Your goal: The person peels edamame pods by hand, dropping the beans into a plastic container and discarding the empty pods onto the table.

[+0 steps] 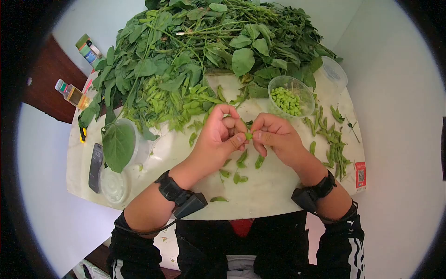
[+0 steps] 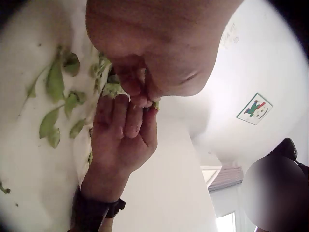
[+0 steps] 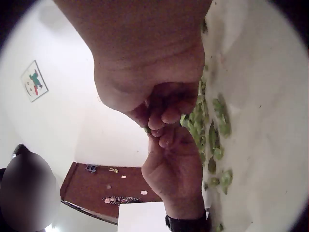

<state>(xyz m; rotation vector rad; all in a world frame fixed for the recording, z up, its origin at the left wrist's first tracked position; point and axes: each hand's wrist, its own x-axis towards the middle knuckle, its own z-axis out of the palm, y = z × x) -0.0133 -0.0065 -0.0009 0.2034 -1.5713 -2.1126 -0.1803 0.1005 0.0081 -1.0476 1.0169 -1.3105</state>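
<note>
Closest to you, a lone flat green pod (image 1: 219,199) lies near the front edge of the cream tabletop (image 1: 269,200); a sleeve or the black wrist camera (image 1: 188,203) on your left could brush it off. Beyond it, scattered green pods (image 1: 241,160) lie just below your hands, where a dropped bean could get lost. Your left hand (image 1: 220,132) and right hand (image 1: 278,139) pinch a small bright-green pod (image 1: 249,136) between them, fingertips close together; too hard a squeeze could shoot a bean away. Farther out, your right knuckles could knock the round clear plastic tub (image 1: 307,101) of green beans (image 1: 285,101). Behind it, the leafy green heap (image 1: 186,46) could slump and shed leaves inside.
</note>
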